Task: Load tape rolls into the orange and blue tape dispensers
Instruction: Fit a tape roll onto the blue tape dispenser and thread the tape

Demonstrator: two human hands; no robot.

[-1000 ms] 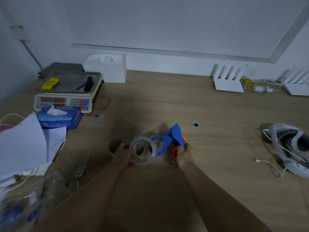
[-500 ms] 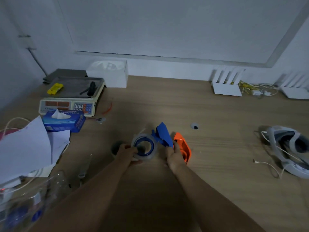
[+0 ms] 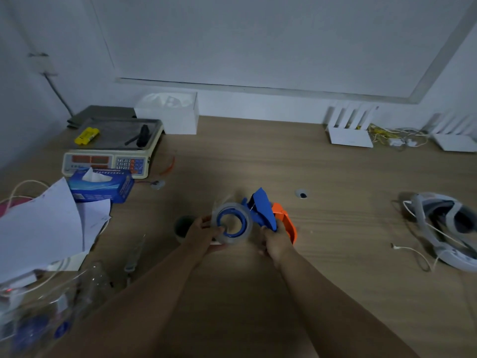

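Orange dispenser (image 3: 285,221) half-hidden behind blue dispenser (image 3: 262,209)

My right hand (image 3: 276,245) covers the handle of the blue dispenser (image 3: 262,210), so my grip there is hidden. The orange dispenser (image 3: 285,222) shows only as a strip behind the blue one. My left hand (image 3: 202,235) hides the near edge of the clear tape roll (image 3: 232,224). A dark round object (image 3: 183,226) sits half behind that hand, too dim to identify. The lower-left clutter is blurred. The headset (image 3: 444,228) is cut off at the right edge.
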